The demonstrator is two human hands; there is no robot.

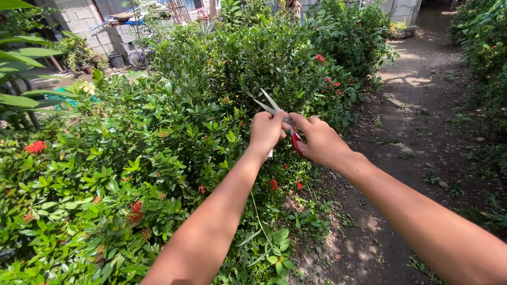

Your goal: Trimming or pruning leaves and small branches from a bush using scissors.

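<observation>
Trimming in hand: hedge shears (275,112) gripped two-handed, pale blades parted and poking into the top of the flowering hedge (174,132), tips aimed up and to the left among the glossy leaves

Left hand (265,132) wrapped tight around one handle, knuckles toward the camera, a bit of white grip showing below the fist

Right hand (318,141) closed on the other handle, red grip (296,143) peeking out between thumb and palm

Both fists nearly touching, so handles drawn close together, yet blades seen in a narrow V, not fully crossed; probably mid-cut or just opening for another bite

Shears held just beside the hedge's path-side face, above a few red flower clusters (332,84) and close to the shrub's upper edge

Dirt path (417,121) running along the right, dappled with sun, strewn with small clippings and leaves near the hedge foot

Grey block wall (79,21) and a bicycle (138,59) far behind on the left, well apart from the work

By judgement, hedge only partly shaped: plenty of loose shoots sticking out nearer the camera

Next bite likely needing handles spread wider, blades set around a fresh sprig, then a firm squeeze; care called for to keep blade tips level with the hedge top and fingers clear of the pivot
</observation>
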